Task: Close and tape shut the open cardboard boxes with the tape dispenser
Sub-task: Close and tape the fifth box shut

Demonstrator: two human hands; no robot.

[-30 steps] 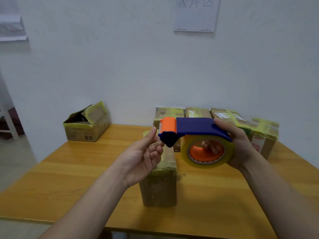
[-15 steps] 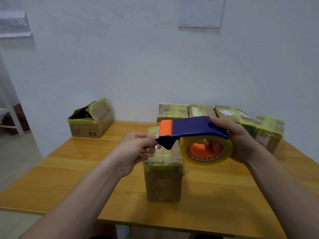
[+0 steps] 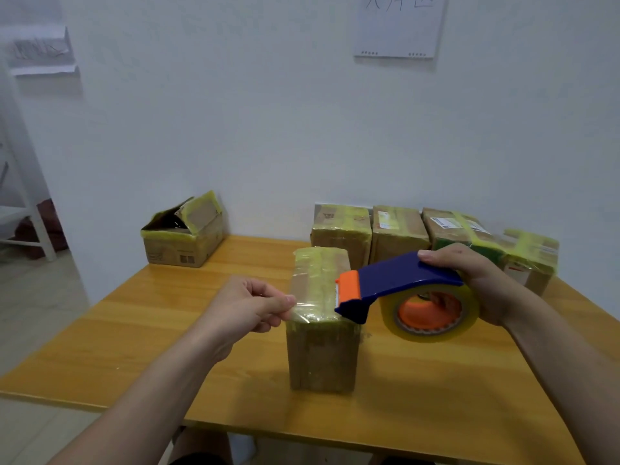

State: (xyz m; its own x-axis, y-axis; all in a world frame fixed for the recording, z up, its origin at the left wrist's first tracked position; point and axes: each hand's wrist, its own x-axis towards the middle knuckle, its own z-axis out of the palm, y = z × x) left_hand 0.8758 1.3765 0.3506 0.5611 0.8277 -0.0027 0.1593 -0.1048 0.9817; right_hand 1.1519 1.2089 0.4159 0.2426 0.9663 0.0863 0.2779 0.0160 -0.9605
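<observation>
Freshly drawn-out tape (image 3: pixel 311 311) is pinched by left hand (image 3: pixel 248 307).

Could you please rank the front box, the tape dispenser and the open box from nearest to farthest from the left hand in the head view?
1. front box, right beside the left hand pinching tape.
2. tape dispenser, just beyond, to the right.
3. open box, far back-left corner.

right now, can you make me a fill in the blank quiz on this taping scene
The right hand holds a blue tape dispenser whose front guard is ____.
The left hand pinches the free end of the ____.
The open box sits at the far ____ corner of the table.
Missing words: orange; tape; left.
</observation>
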